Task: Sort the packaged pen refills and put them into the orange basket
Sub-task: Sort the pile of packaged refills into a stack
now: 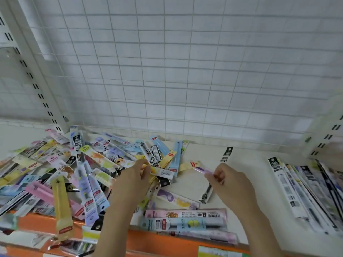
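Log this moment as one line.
left hand: pinching yellow pack | right hand: pinching purple pack | pile: unsorted

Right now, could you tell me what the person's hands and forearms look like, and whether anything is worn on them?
Both the left hand and the right hand are bare, as are the forearms: no gloves, sleeves, rings, watch or bracelets show. The fingernails are too blurred to describe.

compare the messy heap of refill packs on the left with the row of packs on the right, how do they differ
The heap of colourful pen refill packs lies criss-crossed at all angles; the row of mostly black-and-white refill packs lies roughly parallel and overlapping. The heap is pastel pink, yellow, blue and purple; the row is mostly monochrome. Both hold long, narrow packs on the white shelf.
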Tool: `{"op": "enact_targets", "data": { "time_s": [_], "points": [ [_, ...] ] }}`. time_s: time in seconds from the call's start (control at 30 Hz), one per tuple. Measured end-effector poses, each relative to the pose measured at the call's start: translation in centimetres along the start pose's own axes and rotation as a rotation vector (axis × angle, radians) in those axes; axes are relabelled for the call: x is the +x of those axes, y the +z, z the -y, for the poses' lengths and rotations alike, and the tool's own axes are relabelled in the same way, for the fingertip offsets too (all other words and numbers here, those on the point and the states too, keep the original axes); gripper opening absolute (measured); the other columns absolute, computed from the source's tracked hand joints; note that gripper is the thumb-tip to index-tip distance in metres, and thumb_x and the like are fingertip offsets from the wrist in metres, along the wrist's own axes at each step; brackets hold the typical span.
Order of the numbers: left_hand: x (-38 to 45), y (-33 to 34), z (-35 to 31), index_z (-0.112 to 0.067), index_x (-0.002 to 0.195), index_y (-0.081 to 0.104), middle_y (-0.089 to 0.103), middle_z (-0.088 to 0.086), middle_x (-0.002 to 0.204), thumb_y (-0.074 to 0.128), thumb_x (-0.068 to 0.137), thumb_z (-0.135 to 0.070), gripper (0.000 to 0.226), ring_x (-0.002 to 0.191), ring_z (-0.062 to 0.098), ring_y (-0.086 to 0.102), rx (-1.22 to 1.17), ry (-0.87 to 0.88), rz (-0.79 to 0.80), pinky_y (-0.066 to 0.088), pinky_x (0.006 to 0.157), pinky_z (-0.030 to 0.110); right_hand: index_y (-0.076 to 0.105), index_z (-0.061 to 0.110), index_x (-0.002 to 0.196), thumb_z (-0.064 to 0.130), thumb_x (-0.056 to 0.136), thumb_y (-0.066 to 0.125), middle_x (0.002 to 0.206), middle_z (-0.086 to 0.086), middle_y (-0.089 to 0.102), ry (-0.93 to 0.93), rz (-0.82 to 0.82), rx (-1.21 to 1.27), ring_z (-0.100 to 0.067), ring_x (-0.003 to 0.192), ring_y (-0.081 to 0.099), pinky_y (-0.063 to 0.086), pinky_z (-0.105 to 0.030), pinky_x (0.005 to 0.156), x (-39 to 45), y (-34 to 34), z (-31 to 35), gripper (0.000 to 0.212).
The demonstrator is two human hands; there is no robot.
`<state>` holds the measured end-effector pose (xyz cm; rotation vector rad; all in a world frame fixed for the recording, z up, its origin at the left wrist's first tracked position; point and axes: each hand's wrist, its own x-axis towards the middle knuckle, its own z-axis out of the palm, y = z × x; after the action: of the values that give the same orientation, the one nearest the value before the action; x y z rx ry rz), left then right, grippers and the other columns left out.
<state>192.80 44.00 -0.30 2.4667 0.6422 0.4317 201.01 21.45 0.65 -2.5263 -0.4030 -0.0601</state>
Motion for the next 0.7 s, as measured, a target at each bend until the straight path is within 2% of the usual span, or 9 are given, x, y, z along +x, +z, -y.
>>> {"op": "enact_targets", "data": {
  "time_s": [0.1,0.13,0.2,0.3,0.37,0.47,0.53,0.6,0.7],
  "points": [
    [0.4,0.4,-0.3,-0.030,0.131,0.048,0.069,0.002,0.100,0.036,0.096,-0.042,0.038,0.096,0.025,0.063,0.012,-0.024,0.077,0.050,0.075,0.032,0.050,0.021,0.082,0.025,0.086,0.061,0.071,0.004,0.062,0.031,-0.042,0.110,-0.022,0.066,0.061,0.049,-0.035,0.063,-0.3,0.3,0.2,0.013],
    [0.5,0.5,-0.4,-0.029,0.123,0.054,0.069,0.001,0.095,0.035,0.096,-0.043,0.035,0.093,0.024,0.063,0.033,-0.026,0.093,0.048,0.073,0.031,0.048,0.020,0.085,0.019,0.087,0.060,0.073,0.001,0.061,0.039,-0.051,0.157,-0.024,0.066,0.061,0.049,-0.038,0.063,-0.3,0.4,0.3,0.012],
    [0.7,0.6,-0.4,-0.021,0.097,0.061,0.058,-0.003,0.067,0.035,0.096,-0.045,0.035,0.071,0.023,0.059,0.078,-0.013,0.098,0.045,0.062,0.029,0.044,0.019,0.096,0.008,0.087,0.056,0.083,-0.001,0.057,0.055,-0.054,0.238,-0.027,0.073,0.062,0.047,-0.039,0.064,-0.2,0.5,0.7,0.018],
    [0.9,0.3,-0.6,-0.019,0.064,0.046,0.044,-0.003,0.051,0.036,0.094,-0.049,0.044,0.052,0.020,0.047,0.056,-0.006,0.065,0.034,0.048,0.026,0.040,0.017,0.120,0.001,0.089,0.049,0.092,0.001,0.051,0.042,-0.059,0.277,-0.027,0.083,0.062,0.046,-0.037,0.066,0.3,1.0,1.2,0.037],
    [1.2,-0.2,-0.8,-0.020,0.057,0.037,0.043,-0.003,0.049,0.038,0.093,-0.049,0.047,0.048,0.017,0.044,0.029,-0.001,0.043,0.030,0.047,0.026,0.041,0.016,0.125,0.002,0.091,0.047,0.094,-0.001,0.051,0.029,-0.060,0.265,-0.025,0.081,0.060,0.044,-0.034,0.063,0.8,1.3,1.6,0.038],
    [1.7,-1.4,-0.9,-0.018,0.062,0.045,0.049,-0.003,0.051,0.045,0.093,-0.043,0.039,0.048,0.011,0.046,0.003,0.033,0.025,0.034,0.047,0.023,0.050,0.017,0.109,0.010,0.093,0.048,0.081,0.003,0.049,-0.026,-0.088,0.231,-0.014,0.065,0.048,0.035,-0.024,0.055,1.5,1.6,2.4,0.018],
    [2.0,-2.3,-0.7,-0.017,0.074,0.053,0.058,-0.002,0.060,0.052,0.093,-0.029,0.022,0.054,0.011,0.052,-0.051,0.062,0.001,0.038,0.051,0.020,0.049,0.016,0.089,0.017,0.093,0.049,0.068,0.005,0.046,-0.059,-0.070,0.204,-0.013,0.058,0.043,0.033,-0.027,0.053,2.0,1.6,3.0,0.004],
    [2.2,-3.1,-0.3,-0.016,0.080,0.054,0.066,0.005,0.071,0.054,0.092,-0.017,0.012,0.063,0.019,0.060,-0.122,0.064,-0.014,0.045,0.058,0.025,0.046,0.015,0.080,0.023,0.092,0.050,0.061,0.004,0.047,-0.064,-0.020,0.174,-0.017,0.055,0.043,0.032,-0.031,0.052,2.7,1.7,3.5,0.015],
    [2.4,-4.1,0.3,-0.022,0.079,0.051,0.067,0.006,0.076,0.051,0.092,-0.011,0.017,0.070,0.028,0.065,-0.200,0.042,-0.038,0.051,0.068,0.039,0.046,0.015,0.077,0.031,0.093,0.048,0.060,0.001,0.050,-0.063,-0.005,0.100,-0.021,0.057,0.048,0.035,-0.031,0.053,3.9,2.1,4.1,0.023]
  ]
}}
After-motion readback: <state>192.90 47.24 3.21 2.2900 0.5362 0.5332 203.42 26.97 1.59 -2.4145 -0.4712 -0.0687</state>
